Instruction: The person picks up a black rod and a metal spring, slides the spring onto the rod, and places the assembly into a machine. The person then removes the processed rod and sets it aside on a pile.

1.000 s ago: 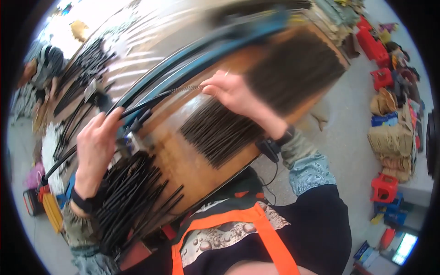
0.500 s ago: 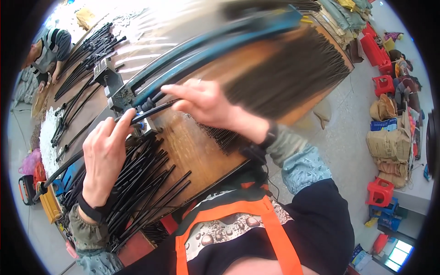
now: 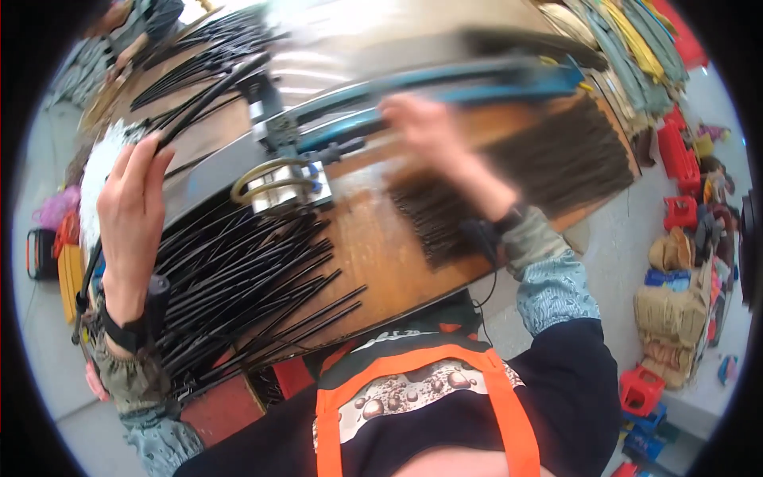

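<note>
The left hand (image 3: 133, 208) is closed around a black rod (image 3: 211, 98) slanting up across the table's (image 3: 362, 246) left side; the right hand (image 3: 427, 131), blurred, is near the blue rail (image 3: 350, 126), its grip impossible to tell; more black rods (image 3: 250, 290) lie near left

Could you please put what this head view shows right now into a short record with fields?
Left hand: closed around a long black rod; the left hand is at the rod's middle stretch
Right hand: the right hand is blurred, overlapping the blue rail in view; whether it holds anything is unclear
Table: wooden table
Left side: loose pile of black rods
Right side: dark bundle of thin rods, blurred
Upper left: another person's hand
Lower right: red stool
</note>
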Action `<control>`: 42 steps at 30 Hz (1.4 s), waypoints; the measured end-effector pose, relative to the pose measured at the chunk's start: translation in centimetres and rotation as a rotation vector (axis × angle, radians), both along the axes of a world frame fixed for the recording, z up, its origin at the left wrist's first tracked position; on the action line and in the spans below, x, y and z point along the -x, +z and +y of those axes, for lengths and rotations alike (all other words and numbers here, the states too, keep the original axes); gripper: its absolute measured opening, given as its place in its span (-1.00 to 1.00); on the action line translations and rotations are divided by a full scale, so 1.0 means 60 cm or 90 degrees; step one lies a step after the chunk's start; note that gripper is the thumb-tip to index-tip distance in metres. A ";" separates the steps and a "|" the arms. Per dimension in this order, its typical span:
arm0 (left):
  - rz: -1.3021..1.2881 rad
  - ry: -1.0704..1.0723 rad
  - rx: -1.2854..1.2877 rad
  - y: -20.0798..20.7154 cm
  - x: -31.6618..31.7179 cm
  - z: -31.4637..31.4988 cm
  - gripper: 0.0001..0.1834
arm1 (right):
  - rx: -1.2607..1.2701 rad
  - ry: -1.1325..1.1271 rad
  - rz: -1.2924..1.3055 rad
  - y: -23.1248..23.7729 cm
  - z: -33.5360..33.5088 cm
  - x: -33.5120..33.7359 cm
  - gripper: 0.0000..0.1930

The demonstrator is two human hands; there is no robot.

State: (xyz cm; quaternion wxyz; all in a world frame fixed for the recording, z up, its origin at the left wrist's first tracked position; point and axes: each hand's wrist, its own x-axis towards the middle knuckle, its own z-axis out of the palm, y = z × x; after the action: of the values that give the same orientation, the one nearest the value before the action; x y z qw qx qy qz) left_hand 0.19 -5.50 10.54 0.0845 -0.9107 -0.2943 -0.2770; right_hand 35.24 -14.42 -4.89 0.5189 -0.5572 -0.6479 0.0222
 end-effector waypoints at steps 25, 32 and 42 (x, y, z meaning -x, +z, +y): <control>-0.080 0.171 0.076 -0.055 0.195 0.023 -0.77 | -0.018 0.157 -0.383 0.046 0.225 0.157 -0.93; 0.069 0.091 0.136 -0.139 0.100 0.078 -0.80 | -0.012 -0.037 -0.453 0.040 0.080 -0.072 -0.98; -0.002 -0.058 0.170 -0.171 -0.038 0.103 -0.76 | 0.040 -0.056 -0.368 0.026 0.051 -0.110 -0.92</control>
State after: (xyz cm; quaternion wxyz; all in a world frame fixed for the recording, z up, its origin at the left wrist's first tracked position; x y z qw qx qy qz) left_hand 2.46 0.68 0.27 -0.0502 -0.9260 -0.2870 -0.2403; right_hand 41.83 -11.34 -3.35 0.2957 -0.5837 -0.7431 -0.1401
